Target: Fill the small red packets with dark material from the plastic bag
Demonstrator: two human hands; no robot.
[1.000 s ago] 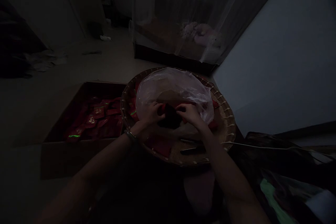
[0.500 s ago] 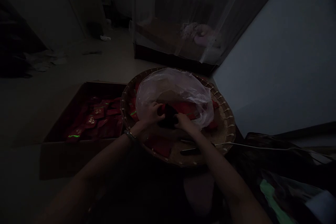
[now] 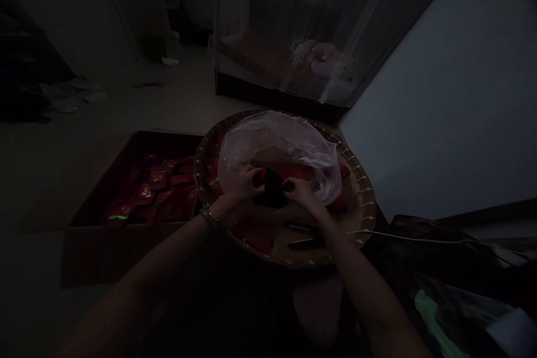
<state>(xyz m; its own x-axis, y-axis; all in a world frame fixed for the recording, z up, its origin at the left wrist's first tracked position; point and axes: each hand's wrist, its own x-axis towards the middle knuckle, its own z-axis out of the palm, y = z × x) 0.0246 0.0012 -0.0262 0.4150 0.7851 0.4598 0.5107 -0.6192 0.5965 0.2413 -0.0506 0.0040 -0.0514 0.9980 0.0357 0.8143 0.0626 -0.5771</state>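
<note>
Between my two hands, over the near part of a round woven basket (image 3: 364, 179), is a small dark red pouch (image 3: 272, 190); the dim light hides its details. My left hand (image 3: 246, 183) pinches its left side, thumb and fingers curled. At its right edge, my right hand (image 3: 301, 193) has thumb and fingertips closed together. Just behind the hands lies a crumpled clear plastic bag (image 3: 277, 128) with red things inside its mouth. A flat dark red piece (image 3: 255, 235) rests in the basket near me, and a dark slim object (image 3: 308, 243) sits right of it.
Left of the basket stands a cardboard box (image 3: 126, 227) holding many red packets (image 3: 157, 179) with gold print. A white cord (image 3: 411, 238) runs off to the right. Behind is a netted bed (image 3: 277, 92); a pale wall (image 3: 453, 95) rises at right.
My right hand has shifted slightly right, its fingertips now at the pouch's upper right edge. My left hand stays almost in place on the pouch.
</note>
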